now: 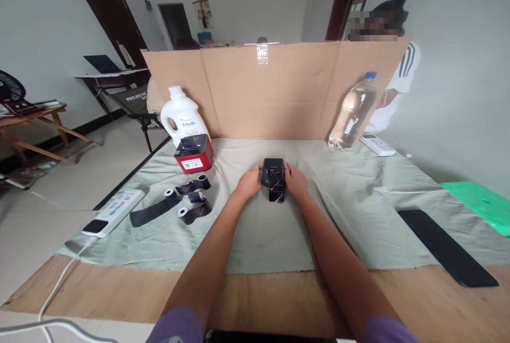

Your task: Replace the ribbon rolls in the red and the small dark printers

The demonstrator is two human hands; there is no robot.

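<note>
In the middle of the cloth, a small dark box-shaped printer [274, 164] has a glossy black paper strip [276, 186] hanging from its front. My left hand [251, 181] grips its left side, fingers curled against the casing. From the right, my right hand [296, 179] holds the opposite side in the same way. The far sides of my fingers are hidden. Left of my hands lie several partly unrolled black paper rolls [194, 213] with white cores. Behind them stands a red and black box-shaped device [195, 160] with a label and a dark strip on top.
A white jug [183, 112] stands at the back left, a clear bottle with a blue cap [354, 112] at the back right. Cardboard [271, 93] walls off the far edge. A power strip [113, 213], a black slab [446, 247] and a white box [377, 145] lie around; a person [404, 67] stands behind.
</note>
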